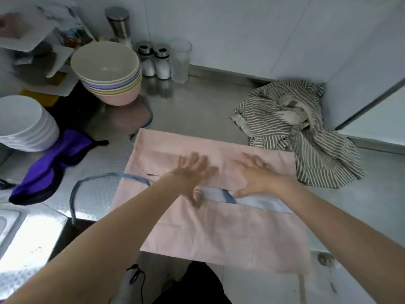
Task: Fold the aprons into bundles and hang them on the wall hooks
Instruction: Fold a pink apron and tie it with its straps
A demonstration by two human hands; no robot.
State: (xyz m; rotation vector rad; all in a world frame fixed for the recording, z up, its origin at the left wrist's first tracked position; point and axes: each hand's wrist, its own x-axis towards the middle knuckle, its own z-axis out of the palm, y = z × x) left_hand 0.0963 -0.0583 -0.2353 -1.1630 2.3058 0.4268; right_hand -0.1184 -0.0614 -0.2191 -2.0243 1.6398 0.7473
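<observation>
Both hands, left (192, 172) and right (256, 174), press flat with fingers spread on the pink apron (219, 227) on the counter (192, 106), apparently smoothing a fold; next likely another fold.

Left hand (192, 174) is motion-blurred, finger outlines smeared; right hand (258, 174) blurred less. Both cover part of the fold line on the pale pink fabric apron (219, 233). Its near edge hangs past the steel counter edge (188, 106), bottom right corner soft. Blue fabric strap (87, 183) drops off the counter front, end hidden. Cluttered white shelf rack (39, 40) top left too blurred to read contents. Stack of white plates (24, 121) cut by the left edge. Crumpled grey-and-white striped apron (295, 132) buries a pale object, unidentifiable.
</observation>
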